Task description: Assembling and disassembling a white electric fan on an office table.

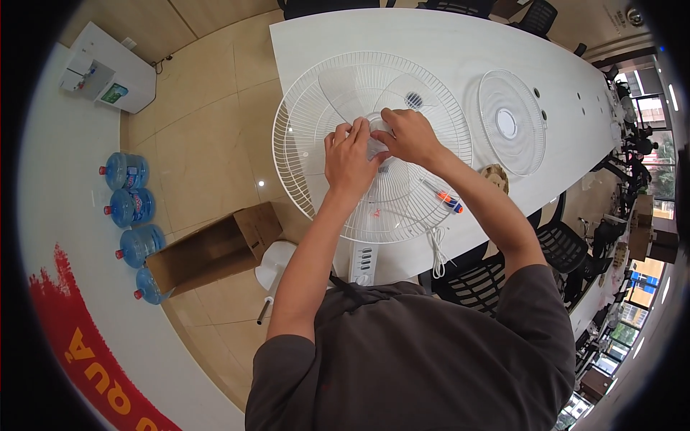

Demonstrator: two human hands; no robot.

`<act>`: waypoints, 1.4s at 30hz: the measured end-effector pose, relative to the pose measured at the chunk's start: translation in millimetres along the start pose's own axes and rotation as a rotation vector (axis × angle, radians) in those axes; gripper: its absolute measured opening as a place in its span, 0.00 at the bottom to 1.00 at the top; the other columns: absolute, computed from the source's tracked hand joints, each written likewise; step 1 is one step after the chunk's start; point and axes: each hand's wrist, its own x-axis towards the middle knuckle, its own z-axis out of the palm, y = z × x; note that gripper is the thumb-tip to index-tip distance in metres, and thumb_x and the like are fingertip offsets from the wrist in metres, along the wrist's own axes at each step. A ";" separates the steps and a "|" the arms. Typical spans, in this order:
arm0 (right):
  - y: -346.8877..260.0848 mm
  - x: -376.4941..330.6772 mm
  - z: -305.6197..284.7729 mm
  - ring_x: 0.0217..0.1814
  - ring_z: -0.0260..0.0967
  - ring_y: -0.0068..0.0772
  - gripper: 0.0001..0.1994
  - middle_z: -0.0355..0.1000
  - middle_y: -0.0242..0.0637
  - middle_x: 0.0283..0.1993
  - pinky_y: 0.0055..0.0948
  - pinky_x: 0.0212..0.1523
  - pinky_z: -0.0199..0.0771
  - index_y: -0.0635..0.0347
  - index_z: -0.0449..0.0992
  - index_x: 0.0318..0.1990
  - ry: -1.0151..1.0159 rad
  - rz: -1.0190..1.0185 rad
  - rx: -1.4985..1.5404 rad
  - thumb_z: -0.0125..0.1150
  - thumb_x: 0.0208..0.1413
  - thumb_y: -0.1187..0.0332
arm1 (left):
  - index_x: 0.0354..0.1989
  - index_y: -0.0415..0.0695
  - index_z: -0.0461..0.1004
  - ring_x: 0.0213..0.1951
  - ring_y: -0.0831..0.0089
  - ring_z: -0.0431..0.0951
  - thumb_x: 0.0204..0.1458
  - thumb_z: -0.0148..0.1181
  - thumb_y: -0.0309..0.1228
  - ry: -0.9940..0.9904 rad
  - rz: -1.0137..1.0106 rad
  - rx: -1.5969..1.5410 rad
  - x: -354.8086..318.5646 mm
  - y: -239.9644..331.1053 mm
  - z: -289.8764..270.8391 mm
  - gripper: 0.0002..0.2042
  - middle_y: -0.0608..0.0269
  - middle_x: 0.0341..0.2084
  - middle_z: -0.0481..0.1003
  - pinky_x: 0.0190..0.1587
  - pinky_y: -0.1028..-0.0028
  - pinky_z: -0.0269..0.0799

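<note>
Both hands work at the centre of a pedestal fan whose white wire grille [291, 183] spreads beneath them. Inside it sit clear fan blades [343, 90]. My left hand [348, 158] rests against the hub's left side, fingers bent and close together. From the right, my right hand [411, 138] curls thumb and fingers round the hub; whatever small part they grip is covered. Below the grille shows the fan's white control panel [364, 262] with its row of buttons. A second round grille [507, 123] with a white centre disc lies flat on the table, to the right.
An orange and blue screwdriver [451, 201] lies by the grille's lower right edge, near a bundled white cord [438, 258]. The white table [438, 36] extends to the far right. On the floor at left stand an open cardboard box [201, 251] and several water bottles [133, 207].
</note>
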 end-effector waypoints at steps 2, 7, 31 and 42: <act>2.0 -0.6 -2.3 0.26 0.73 0.52 0.16 0.74 0.47 0.24 0.43 0.27 0.72 0.65 0.73 0.31 -0.002 -0.054 -0.010 0.68 0.49 0.59 | 0.56 0.37 0.71 0.53 0.62 0.71 0.38 0.75 0.39 -0.007 -0.008 -0.014 -0.9 -2.1 0.2 0.34 0.63 0.52 0.75 0.57 0.63 0.62; 7.0 0.8 -6.0 0.26 0.72 0.49 0.16 0.73 0.45 0.26 0.42 0.26 0.68 0.64 0.71 0.30 0.026 -0.206 -0.037 0.69 0.49 0.61 | 0.55 0.37 0.72 0.52 0.63 0.71 0.37 0.75 0.40 -0.021 -0.001 -0.032 0.3 -0.9 -2.7 0.35 0.63 0.51 0.76 0.56 0.64 0.62; -7.1 8.1 -12.3 0.22 0.73 0.50 0.17 0.74 0.46 0.21 0.41 0.23 0.70 0.64 0.72 0.33 -0.113 -0.050 -0.115 0.68 0.49 0.59 | 0.53 0.35 0.72 0.48 0.66 0.71 0.37 0.75 0.40 0.022 0.025 -0.044 -1.6 -6.5 0.1 0.34 0.65 0.51 0.74 0.53 0.66 0.63; 36.2 -46.1 -13.6 0.35 0.72 0.40 0.21 0.74 0.43 0.33 0.36 0.36 0.72 0.66 0.76 0.42 0.254 0.250 0.236 0.71 0.50 0.57 | 0.57 0.37 0.71 0.50 0.61 0.70 0.39 0.73 0.45 0.031 0.047 0.039 -4.9 -6.6 -1.2 0.37 0.62 0.56 0.73 0.56 0.64 0.62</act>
